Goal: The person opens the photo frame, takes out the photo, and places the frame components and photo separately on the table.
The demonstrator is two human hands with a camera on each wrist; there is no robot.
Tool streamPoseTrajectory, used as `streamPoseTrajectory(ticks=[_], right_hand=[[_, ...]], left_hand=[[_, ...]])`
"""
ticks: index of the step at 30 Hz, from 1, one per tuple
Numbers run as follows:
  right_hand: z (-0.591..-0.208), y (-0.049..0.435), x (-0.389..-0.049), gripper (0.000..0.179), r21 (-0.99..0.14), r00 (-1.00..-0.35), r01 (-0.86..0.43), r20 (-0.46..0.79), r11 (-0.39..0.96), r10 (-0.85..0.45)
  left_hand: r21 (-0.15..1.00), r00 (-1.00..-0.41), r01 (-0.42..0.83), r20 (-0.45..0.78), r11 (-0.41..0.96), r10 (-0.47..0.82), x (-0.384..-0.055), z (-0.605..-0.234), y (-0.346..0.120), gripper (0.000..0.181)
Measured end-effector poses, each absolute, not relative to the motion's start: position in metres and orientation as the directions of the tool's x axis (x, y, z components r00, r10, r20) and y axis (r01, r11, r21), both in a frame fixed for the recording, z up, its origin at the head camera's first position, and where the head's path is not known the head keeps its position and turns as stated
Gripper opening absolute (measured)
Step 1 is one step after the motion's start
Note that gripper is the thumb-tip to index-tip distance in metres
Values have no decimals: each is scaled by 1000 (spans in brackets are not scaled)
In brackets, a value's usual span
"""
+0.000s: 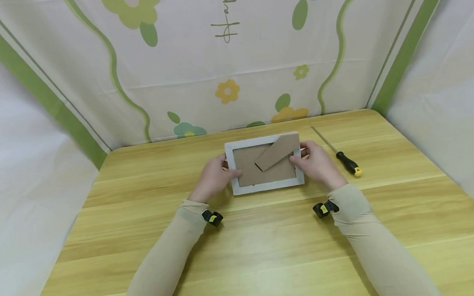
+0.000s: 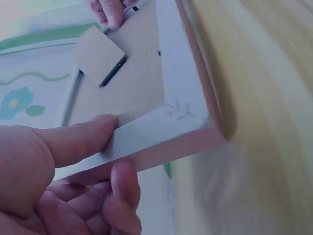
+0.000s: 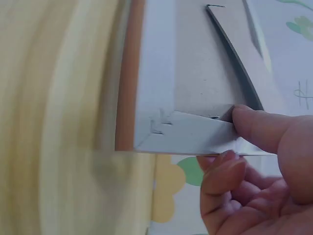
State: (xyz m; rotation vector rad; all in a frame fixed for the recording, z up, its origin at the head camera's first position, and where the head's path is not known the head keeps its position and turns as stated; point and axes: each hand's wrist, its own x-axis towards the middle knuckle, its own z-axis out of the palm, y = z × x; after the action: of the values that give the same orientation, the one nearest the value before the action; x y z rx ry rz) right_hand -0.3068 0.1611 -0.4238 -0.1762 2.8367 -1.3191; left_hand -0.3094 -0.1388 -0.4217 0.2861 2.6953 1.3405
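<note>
A picture frame [image 1: 264, 187] is held up between both hands with its back facing me. Its rim is white, its backing board [image 1: 248, 165] brown, and a brown stand leg [image 1: 277, 151] slants across the upper right of the back. At the left rim, the left hand [image 1: 214, 177] pinches the frame, thumb on the back and fingers curled at the outer edge. The right hand [image 1: 316, 163] pinches the right rim likewise, as the right wrist view shows with the thumb [image 3: 264, 128] beside the leg. The frame's front is hidden.
A screwdriver [image 1: 347, 162] with a black and yellow handle lies on the wooden table [image 1: 252, 252], right of the right hand. A flower-printed cloth [image 1: 256, 68] hangs behind the table's far edge. White cloth hangs at both sides.
</note>
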Motion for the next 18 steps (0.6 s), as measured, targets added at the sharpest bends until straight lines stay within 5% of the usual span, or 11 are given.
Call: streamPoseTrajectory(ticks=[7,18], right_hand=[[-414,159,-303,44,-744,-981,-195,145,640,-130],[-409,151,-299,33,-736,-959,-278,252,617,-132]], left_hand=[[799,-979,138,19,585,204,-310,-413,-147,46],[713,-925,380,294,590,241,-307,-406,-150,38]])
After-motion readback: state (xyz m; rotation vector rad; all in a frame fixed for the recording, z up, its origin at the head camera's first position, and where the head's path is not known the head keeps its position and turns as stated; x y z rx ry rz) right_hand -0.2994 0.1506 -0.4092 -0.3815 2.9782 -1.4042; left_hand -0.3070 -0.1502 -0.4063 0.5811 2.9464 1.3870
